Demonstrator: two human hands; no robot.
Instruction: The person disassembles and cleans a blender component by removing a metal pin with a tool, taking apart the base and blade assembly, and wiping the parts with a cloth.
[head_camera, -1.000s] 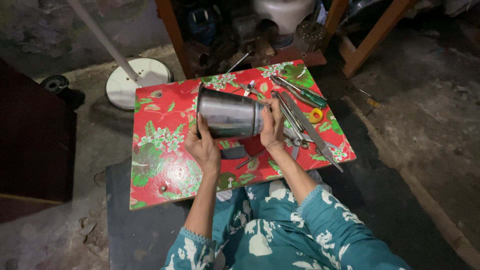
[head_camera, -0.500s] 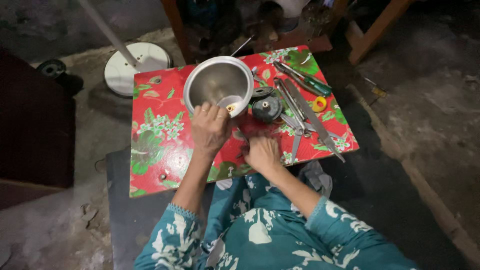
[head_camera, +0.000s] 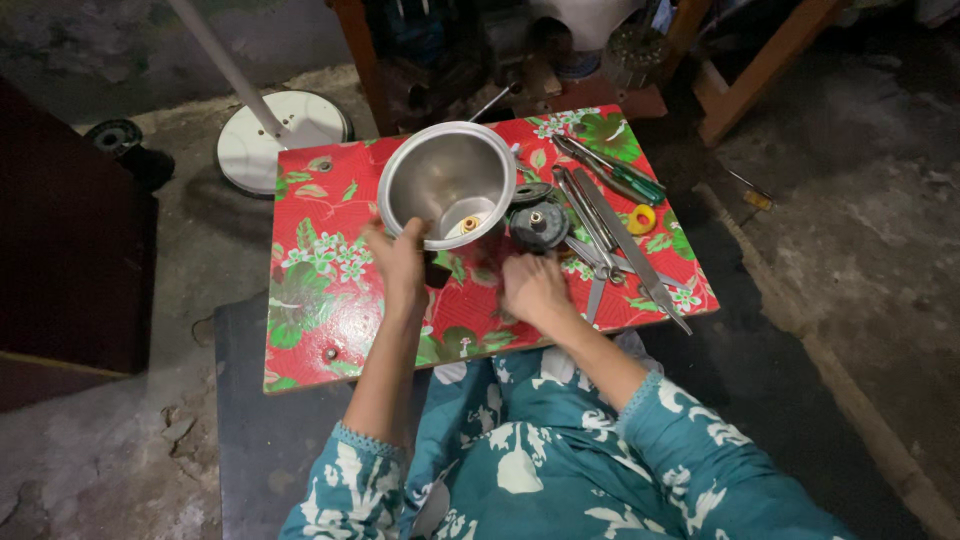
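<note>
Your left hand (head_camera: 400, 262) grasps the steel jar (head_camera: 447, 184) at the near part of its rim, fingers curled over the edge at about 7 o'clock of the opening, so the jar stands mouth-up on the red floral table (head_camera: 310, 300) with its inside open to your view. Down in the jar's bottom, toward 5 o'clock, sits a small pale yellow fitting (head_camera: 469, 223). Your right hand (head_camera: 535, 288) rests on the table at 4 o'clock from the jar, fingers bent downward and close together; whether it pinches anything you cannot tell, since the fingertips are hidden under the knuckles. Just above that hand, at 3 o'clock from the jar and almost touching its wall, lies a round dark coupling (head_camera: 538, 225) with a small metal hub in its middle, and a flatter dark disc (head_camera: 529, 192) lies just beyond it. Farther out at 3 o'clock lie several long metal hand tools (head_camera: 610, 225), side by side and partly crossing, with a green-handled tool (head_camera: 615, 172) at 2 o'clock and a small yellow ring (head_camera: 641, 219) beside them. Off the table at 10 o'clock stands a white round base (head_camera: 275, 145) with a white pole (head_camera: 215, 55) rising from it.
</note>
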